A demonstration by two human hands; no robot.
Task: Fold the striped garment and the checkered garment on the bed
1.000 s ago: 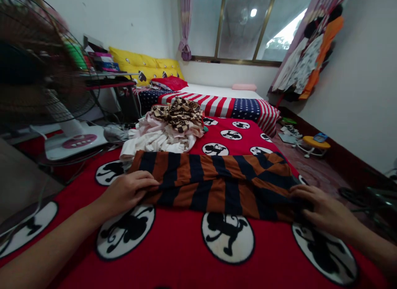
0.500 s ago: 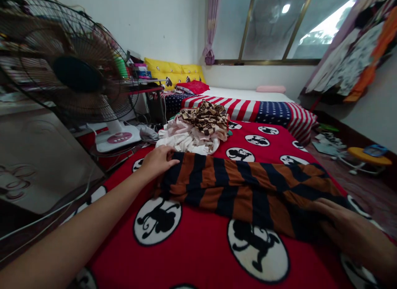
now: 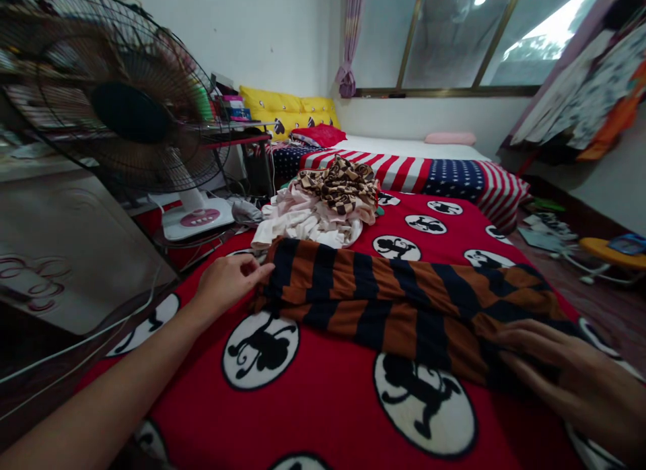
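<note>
An orange and navy striped garment point(image 3: 393, 298) lies folded across a red blanket point(image 3: 333, 409) with black cartoon figures in white circles. My left hand point(image 3: 229, 281) pinches the garment's left edge, fingers curled on the cloth. On the right end my right hand point(image 3: 565, 372) lies flat, fingers stretched out and pressing the fabric down.
A heap of clothes point(image 3: 323, 207), white, pink and brown-checked, sits just behind the striped garment. A standing fan point(image 3: 126, 120) is at the left beside a cluttered side table. A stars-and-stripes blanket point(image 3: 428, 174) covers the far bed. Clothes hang at the right wall; a yellow stool point(image 3: 605, 251) is on the floor.
The view has turned left. My left hand went from the near left corner up to the far corner, then back to the left edge. My right hand stayed flat on the right end.
</note>
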